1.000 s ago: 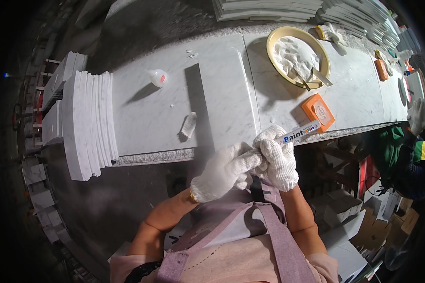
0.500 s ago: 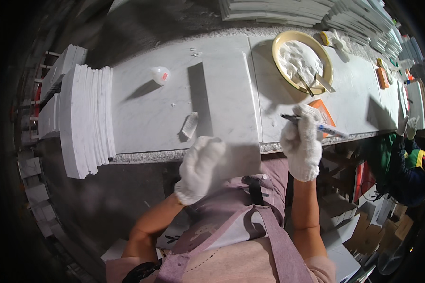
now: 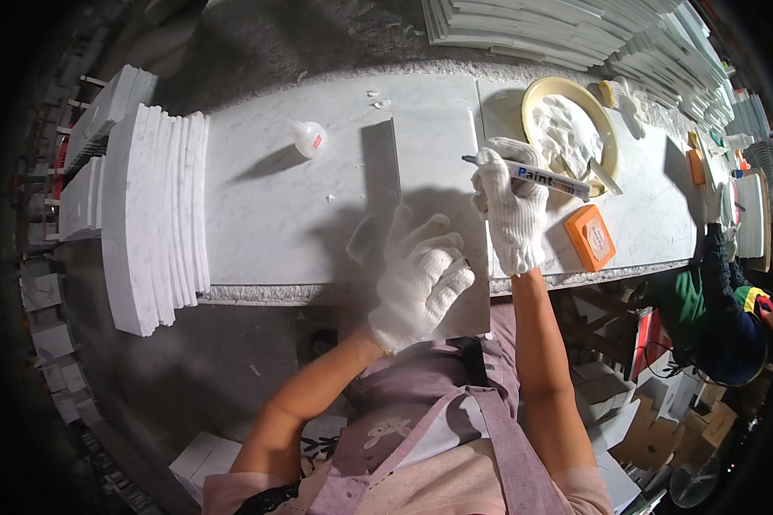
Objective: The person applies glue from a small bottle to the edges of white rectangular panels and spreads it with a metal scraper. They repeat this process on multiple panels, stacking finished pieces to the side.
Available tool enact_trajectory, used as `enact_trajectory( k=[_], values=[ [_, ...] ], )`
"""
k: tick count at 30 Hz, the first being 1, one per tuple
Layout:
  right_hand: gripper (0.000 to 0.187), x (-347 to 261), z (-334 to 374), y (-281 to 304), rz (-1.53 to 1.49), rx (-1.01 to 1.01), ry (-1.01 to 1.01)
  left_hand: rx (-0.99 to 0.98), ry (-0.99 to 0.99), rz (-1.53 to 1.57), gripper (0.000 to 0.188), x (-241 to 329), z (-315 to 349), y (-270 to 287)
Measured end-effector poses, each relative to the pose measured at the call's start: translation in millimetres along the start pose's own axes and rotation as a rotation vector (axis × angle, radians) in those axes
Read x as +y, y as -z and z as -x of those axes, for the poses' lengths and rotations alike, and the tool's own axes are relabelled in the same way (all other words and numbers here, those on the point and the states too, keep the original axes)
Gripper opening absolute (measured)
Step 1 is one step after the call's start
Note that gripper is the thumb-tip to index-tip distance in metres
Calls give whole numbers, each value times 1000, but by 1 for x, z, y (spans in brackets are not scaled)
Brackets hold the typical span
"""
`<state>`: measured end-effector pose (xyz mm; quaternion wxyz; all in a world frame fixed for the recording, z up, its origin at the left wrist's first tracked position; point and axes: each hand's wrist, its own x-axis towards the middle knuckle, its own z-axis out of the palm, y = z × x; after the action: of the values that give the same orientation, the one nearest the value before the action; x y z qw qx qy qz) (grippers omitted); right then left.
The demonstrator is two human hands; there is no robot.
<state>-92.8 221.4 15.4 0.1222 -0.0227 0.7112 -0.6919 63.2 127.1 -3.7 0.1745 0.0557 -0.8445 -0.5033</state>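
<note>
A paint marker [image 3: 541,178] is gripped in my gloved right hand [image 3: 515,210], its thin dark tip pointing left. This hand is above the right edge of a long white marble slab [image 3: 434,146]. My gloved left hand [image 3: 421,279] is over the slab's near end. Some of its fingers are curled and others stretch out; a small dark bit shows at the curled fingertips, too small to name. The slab lies on the marble-topped table [image 3: 266,227] and juts past its front edge toward me.
A squeeze bottle [image 3: 308,139] stands left of the slab. To the right are an orange box [image 3: 590,238] and a yellow basin [image 3: 611,142] holding white material and scrapers. Stacked marble slabs [image 3: 159,223] line the left end. Another person [image 3: 713,309] works at far right.
My right hand has moved up and left with the marker, whose dark end now looks thinner. My left hand has shifted right and spread some fingers. The view has shifted slightly.
</note>
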Motion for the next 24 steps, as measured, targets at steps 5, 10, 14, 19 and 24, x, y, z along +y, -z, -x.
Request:
enact_trajectory(
  k=[5,10,14,19,24],
  values=[
    [39,21,-17,-7,218,-27,180,-127,-153,-125,20,-20,-7,13],
    [45,16,-13,-14,85,-75,142,-177,-134,-94,23,-27,-10,19],
    [39,10,-11,-28,90,64,85,-24,-243,-117,26,-28,-11,17],
    [30,9,-15,-36,86,71,105,-11,-263,-44,27,-30,-11,17],
    [23,8,-15,-34,109,77,51,1,-265,-45,28,-31,-13,17]
  ],
)
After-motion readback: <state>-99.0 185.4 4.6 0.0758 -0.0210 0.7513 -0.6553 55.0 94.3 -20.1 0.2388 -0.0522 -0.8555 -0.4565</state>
